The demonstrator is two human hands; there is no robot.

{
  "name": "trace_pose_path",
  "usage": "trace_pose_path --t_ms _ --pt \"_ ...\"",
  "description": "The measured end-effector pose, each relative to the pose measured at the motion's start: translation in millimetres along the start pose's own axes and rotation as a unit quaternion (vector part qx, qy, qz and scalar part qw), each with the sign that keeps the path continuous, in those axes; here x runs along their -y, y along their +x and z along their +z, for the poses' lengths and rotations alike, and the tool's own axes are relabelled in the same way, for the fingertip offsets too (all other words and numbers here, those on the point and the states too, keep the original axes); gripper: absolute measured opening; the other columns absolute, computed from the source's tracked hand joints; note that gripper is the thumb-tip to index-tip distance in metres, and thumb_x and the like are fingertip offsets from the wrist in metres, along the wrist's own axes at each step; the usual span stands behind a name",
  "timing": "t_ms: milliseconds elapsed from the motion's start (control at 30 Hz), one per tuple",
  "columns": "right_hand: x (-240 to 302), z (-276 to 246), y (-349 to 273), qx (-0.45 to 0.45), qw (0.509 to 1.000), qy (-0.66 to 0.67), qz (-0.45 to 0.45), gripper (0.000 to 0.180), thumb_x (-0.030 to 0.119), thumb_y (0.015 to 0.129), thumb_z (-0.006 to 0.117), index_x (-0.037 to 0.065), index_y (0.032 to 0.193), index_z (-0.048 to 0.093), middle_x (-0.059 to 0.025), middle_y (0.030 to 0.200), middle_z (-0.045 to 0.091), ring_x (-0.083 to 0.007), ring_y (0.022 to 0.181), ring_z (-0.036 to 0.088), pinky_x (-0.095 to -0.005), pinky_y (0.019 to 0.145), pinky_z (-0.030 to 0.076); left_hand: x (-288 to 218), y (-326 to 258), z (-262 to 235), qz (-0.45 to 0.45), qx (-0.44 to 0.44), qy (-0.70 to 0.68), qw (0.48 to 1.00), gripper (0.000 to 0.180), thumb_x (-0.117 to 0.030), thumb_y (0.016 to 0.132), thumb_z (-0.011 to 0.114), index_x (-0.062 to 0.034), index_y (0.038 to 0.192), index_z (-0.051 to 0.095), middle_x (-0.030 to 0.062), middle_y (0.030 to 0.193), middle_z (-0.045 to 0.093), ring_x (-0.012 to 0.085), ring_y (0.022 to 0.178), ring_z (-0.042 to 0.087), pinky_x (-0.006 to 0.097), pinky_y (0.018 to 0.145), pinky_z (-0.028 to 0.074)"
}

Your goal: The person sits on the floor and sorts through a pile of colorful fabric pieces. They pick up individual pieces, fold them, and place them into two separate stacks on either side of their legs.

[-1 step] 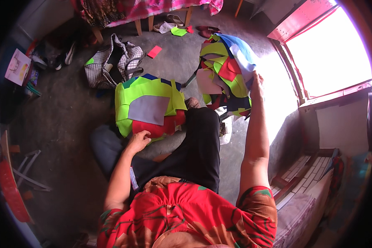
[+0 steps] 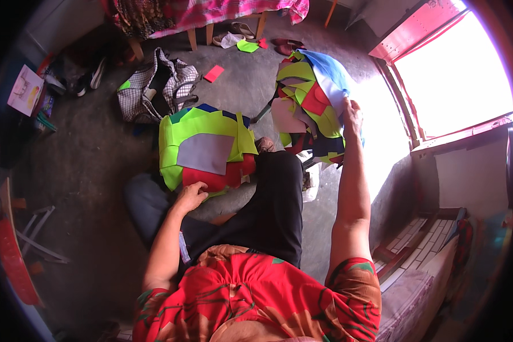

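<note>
On the floor in front of me stands a pile of cut fabric pieces in lime green, red and navy, with a grey fabric piece [image 2: 205, 154] on its face. At its near edge, my left hand [image 2: 191, 196] is closed on a red fabric piece [image 2: 211, 180]. A second, taller heap of fabric pieces [image 2: 302, 108] stands to the right. My right arm reaches out to it. My right hand [image 2: 353, 117] pinches the edge of a light blue fabric piece [image 2: 328, 69] draped over its top right side. The fingertips are partly lost in glare.
A checked bag [image 2: 179, 80] lies open beyond the left pile. Near it are a red scrap [image 2: 214, 73] and a lime green scrap [image 2: 247, 46]. Shoes [image 2: 288, 45] sit by a cloth-covered bed [image 2: 228, 17]. Bright light enters through the opening [image 2: 456, 74] at right.
My right hand and the light blue fabric piece have shifted slightly nearer to me. My left hand keeps its place at the red fabric piece.
</note>
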State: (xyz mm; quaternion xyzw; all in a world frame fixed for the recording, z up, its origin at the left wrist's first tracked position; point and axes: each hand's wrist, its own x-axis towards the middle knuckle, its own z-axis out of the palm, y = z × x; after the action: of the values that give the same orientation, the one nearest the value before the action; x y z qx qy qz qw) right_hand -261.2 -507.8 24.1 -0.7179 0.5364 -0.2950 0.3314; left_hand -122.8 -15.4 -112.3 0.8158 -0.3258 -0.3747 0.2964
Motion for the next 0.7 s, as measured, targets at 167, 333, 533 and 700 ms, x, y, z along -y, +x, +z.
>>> trace_pose_path --t_ms 167,333,533,700 --pt "61.6 7.1 -37.0 0.035 0.929 -0.319 -0.186 0.065 0.06 0.074 0.062 0.007 0.111 0.057 -0.0218 0.106 0.061 -0.0377 0.097 0.06 -0.0473 0.084 0.045 7.5 -1.3 2.5 0.038 -0.033 0.031 0.998 0.034 -0.019 0.081 0.063 -0.0012 0.11 0.059 0.0189 0.098 0.066 0.03 0.094 0.064 0.038 0.083 0.048" --pt "96.2 20.0 -57.6 0.087 0.878 -0.42 -0.214 0.075 0.059 0.069 0.069 0.004 0.118 0.052 -0.0205 0.109 0.058 -0.0379 0.095 0.061 -0.0469 0.08 0.048 5.3 -0.4 1.5 0.009 -0.016 0.016 1.0 0.036 -0.023 0.081 0.063 -0.0026 0.109 0.06 0.0182 0.102 0.065 0.0323 0.097 0.062 0.04 0.084 0.047" --pt "86.1 39.5 -45.1 0.073 0.853 -0.452 -0.253 0.054 0.044 0.075 0.065 0.001 0.108 0.055 -0.0237 0.098 0.062 -0.0381 0.089 0.064 -0.0464 0.076 0.05 4.8 1.0 2.6 0.009 -0.015 0.002 1.0 0.035 -0.023 0.08 0.064 -0.0029 0.109 0.06 0.0175 0.098 0.066 0.0303 0.095 0.063 0.039 0.082 0.048" --pt "86.4 40.2 -35.5 0.097 0.86 -0.439 -0.241 0.037 0.032 0.078 0.061 0.001 0.098 0.061 -0.0228 0.091 0.066 -0.0363 0.087 0.065 -0.0458 0.077 0.05 7.3 0.8 2.1 0.002 -0.018 -0.007 1.0 0.035 -0.022 0.08 0.064 -0.0023 0.108 0.06 0.0173 0.097 0.066 0.0305 0.094 0.063 0.04 0.082 0.048"
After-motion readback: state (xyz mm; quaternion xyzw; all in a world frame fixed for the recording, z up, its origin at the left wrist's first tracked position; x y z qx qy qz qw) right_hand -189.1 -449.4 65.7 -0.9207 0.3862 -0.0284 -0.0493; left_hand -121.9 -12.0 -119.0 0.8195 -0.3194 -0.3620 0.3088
